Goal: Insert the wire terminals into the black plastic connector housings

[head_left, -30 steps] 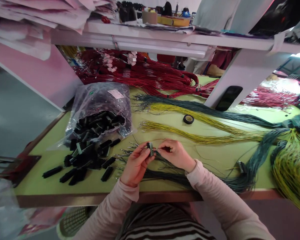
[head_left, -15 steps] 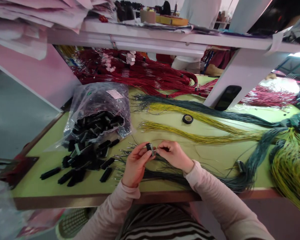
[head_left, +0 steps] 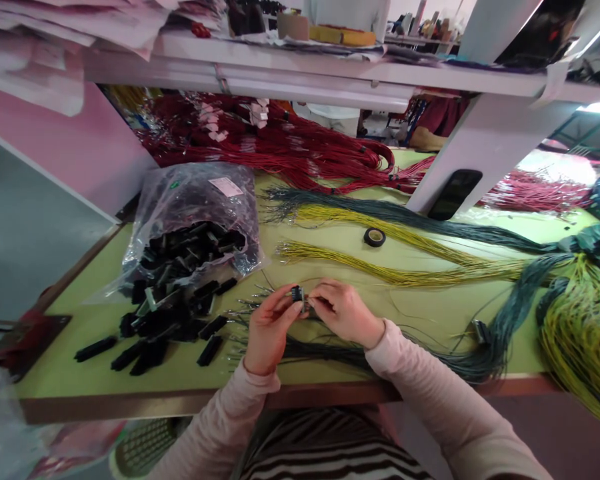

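Connector point(head_left: 297, 293) half hidden behind fingers point(head_left: 291, 308)

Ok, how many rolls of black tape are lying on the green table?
1. The black tape roll lies between the two yellow wire bundles, beyond the right hand. Others could be hidden under the bundles or the plastic bag.

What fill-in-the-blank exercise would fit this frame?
1. The left hand pinches a small ____ connector, and the right hand touches it with its fingers.
2. The plastic bag of loose connectors lies on the table to the person's ____.
3. The wire bundle at the far edge, under the shelf, is ____.
Missing words: black; left; red.
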A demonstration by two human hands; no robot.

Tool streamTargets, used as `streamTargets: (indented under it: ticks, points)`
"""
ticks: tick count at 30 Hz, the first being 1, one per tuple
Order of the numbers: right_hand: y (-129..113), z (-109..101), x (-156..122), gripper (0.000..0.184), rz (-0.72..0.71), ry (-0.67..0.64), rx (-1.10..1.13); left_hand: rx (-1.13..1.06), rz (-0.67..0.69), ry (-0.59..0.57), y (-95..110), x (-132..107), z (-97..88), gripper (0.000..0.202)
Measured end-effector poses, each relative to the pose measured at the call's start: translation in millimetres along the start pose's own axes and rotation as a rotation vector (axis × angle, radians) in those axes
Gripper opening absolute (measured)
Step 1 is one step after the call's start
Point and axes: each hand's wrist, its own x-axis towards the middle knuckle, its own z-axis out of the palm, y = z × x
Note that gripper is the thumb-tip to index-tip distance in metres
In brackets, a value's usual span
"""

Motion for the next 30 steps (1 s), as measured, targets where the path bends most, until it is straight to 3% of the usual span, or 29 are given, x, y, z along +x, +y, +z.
streamTargets:
  ticks: [6,11,22,30]
  points:
    - [-0.6,2.9,-0.7,0.016,0.082,0.035,0.107,-0.126,-0.047,0.005,-3.4,2.9,2.0,0.033]
    - [0.0,-0.1,-5.5,0.015,0.023,0.042,0.043,-0.163,-0.086,-0.001,-1.1,4.0,1.5,0.033]
    - [-5.3,6.3,-2.5,0.023,-0.066,-0.040,-0.191,-0.004,0.072,0.010,-4.0,-0.1,-1.1,0.036]
    - [-3.9,-1.0,-3.6,0.016,0.034,-0.022,0.050,-0.080,-0.002,-0.024,1.1,0.4,1.2,0.033]
